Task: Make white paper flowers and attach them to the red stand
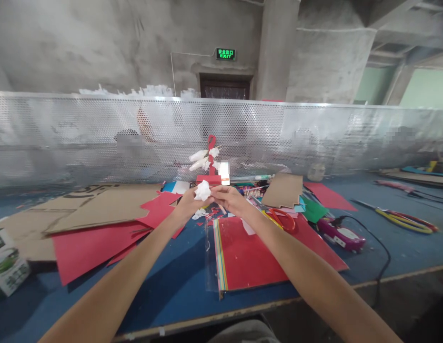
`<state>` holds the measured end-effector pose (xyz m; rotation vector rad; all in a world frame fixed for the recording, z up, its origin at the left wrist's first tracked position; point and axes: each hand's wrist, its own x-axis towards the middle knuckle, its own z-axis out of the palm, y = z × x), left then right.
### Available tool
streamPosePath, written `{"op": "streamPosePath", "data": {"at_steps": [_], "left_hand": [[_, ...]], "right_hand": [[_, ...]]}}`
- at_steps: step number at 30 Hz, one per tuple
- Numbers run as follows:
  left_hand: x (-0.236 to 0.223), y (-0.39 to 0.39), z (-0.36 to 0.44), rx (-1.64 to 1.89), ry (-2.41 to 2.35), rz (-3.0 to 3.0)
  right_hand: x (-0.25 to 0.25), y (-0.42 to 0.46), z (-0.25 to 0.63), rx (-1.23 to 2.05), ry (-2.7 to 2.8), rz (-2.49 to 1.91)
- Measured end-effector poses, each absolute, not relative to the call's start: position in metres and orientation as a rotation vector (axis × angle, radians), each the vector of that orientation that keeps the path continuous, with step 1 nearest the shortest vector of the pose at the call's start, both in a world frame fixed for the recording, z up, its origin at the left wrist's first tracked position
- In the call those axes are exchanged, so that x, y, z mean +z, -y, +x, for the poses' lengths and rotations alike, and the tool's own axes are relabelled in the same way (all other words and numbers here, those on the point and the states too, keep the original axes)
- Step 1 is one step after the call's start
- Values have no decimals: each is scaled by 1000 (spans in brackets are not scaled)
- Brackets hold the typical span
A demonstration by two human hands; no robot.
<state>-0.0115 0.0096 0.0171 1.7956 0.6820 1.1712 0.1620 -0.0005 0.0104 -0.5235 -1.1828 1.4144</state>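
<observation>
A crumpled white flower (203, 190), apparently of paper, is held up over the blue table. My left hand (186, 204) grips it from the left, fingers closed around its lower side. My right hand (229, 198) meets it from the right with thumb and fingers pinched at its edge; the exact contact is partly hidden. Just behind them stands a red stand (211, 159) with a curled top, bearing several white flowers and buds (198, 156). A lit phone (225, 173) leans beside the stand. White scraps (199, 214) lie beneath my hands.
Cardboard (107, 202) and red paper (100, 243) spread leftward, near a carton (9, 264). To the right lie a red sheet stack (253, 257), red-handled scissors (284, 219), a purple corded device (343, 236) and long shears (400, 216). A perforated metal panel (164, 138) borders the back.
</observation>
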Motion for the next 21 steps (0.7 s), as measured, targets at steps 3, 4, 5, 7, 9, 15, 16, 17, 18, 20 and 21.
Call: {"op": "streamPosePath", "data": {"at_steps": [3,4,5,7,9,15,16,17,18,20,21], "left_hand": [[16,-10,-12,1202,-704,1839],[16,-10,-12,1213,-716,1846],[17,-10,-13,1222,-729,1850],[17,-10,-14,1228,-752,1857],[18,-11,-15,1223,-756,1885],[25,-14,-23,1150,-819,2081],[26,-13,-24,1131,-824,2109],[27,-13,-25,1115,-828,2134],[28,-13,-25,1103,-832,2155],[29,-12,-26,1083,-845,2199],[29,-11,-26,1078,-850,2220]], "right_hand": [[9,-1,163,1405,1201,-551],[9,-1,163,1402,1206,-558],[8,-2,163,1403,1210,-561],[6,-3,164,1412,1213,-559],[5,-3,165,1428,1214,-559],[3,-4,165,1457,1250,-583],[3,-3,165,1454,1255,-593],[3,-3,165,1450,1257,-603],[3,-3,165,1448,1259,-610],[2,-4,164,1447,1261,-623],[2,-4,164,1447,1260,-628]]}}
